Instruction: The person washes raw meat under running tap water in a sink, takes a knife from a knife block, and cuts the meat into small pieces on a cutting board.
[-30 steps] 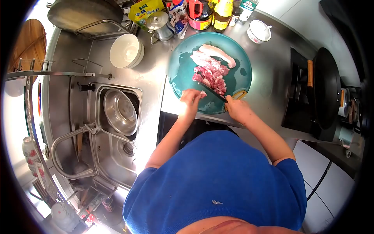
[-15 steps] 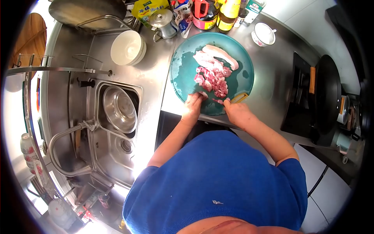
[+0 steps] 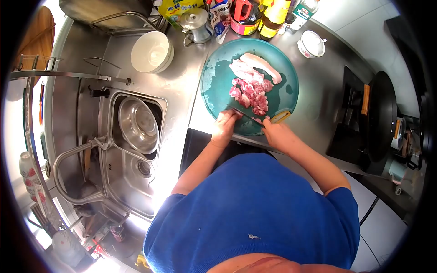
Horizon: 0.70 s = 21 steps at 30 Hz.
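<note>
A round green cutting board (image 3: 214,91) lies on the counter in front of me. Closed around the handle of a knife is my right hand (image 3: 276,135), at the board's near edge. The thin knife blade (image 3: 248,117) points left toward my left hand (image 3: 224,126), whose bent fingers press on a small piece of meat (image 3: 237,114), partly hidden by them. Just beyond the blade lies a pile of cut raw meat (image 3: 251,95). Behind it rests a long pale strip of pork (image 3: 261,66). The board's yellow-rimmed handle (image 3: 281,117) is beside my right hand.
To the left are a cream bowl (image 3: 152,52) and a sink (image 3: 129,200) with a metal basin (image 3: 139,125). A metal pot (image 3: 196,25) and bottles (image 3: 274,18) line the back. A small white cup (image 3: 312,44) and a black wok (image 3: 381,116) are to the right.
The knife blade has swung so that its tip now meets the meat by my left hand. Both hands stay in nearly the same place; the view has shifted slightly.
</note>
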Tool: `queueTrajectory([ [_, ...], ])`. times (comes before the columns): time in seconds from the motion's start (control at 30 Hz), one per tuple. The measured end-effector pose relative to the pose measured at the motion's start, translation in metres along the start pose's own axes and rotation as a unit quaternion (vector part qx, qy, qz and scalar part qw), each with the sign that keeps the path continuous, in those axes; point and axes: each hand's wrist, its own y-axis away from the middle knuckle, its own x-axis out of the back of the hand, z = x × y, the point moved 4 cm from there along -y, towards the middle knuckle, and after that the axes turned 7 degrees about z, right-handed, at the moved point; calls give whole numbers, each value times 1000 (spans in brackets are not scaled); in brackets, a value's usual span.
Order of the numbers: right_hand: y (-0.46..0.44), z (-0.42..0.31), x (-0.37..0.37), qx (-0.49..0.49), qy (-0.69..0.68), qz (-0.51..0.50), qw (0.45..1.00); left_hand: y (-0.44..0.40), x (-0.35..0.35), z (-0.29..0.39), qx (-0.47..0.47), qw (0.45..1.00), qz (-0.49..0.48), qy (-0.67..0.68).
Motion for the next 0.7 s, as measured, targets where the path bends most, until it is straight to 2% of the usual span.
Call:
queueTrajectory([
  [0.07, 6, -1, 3, -29, 26, -72, 997, 0, -1, -1, 6, 1000, -5, 14],
  [0.1, 1, -2, -1, -32, 26, -72, 997, 0, -2, -2, 6, 1000, -7, 16],
  [0.17, -24, -12, -14, -13, -14, -8, 1000, 3, -2, -4, 4, 1000, 2, 13],
  [0.33, -78, -33, -39, 17, -42, 19, 999, 3, 2, -9, 6, 1000, -5, 12],
  [0.53, -10, 1, -20, -20, -7, -12, 1000, 1, 6, -11, 66, 996, 17, 51],
  [0.7, 11, -8, -5, -35, -9, -42, 998, -2, 13, -9, -2, 1000, -5, 22],
])
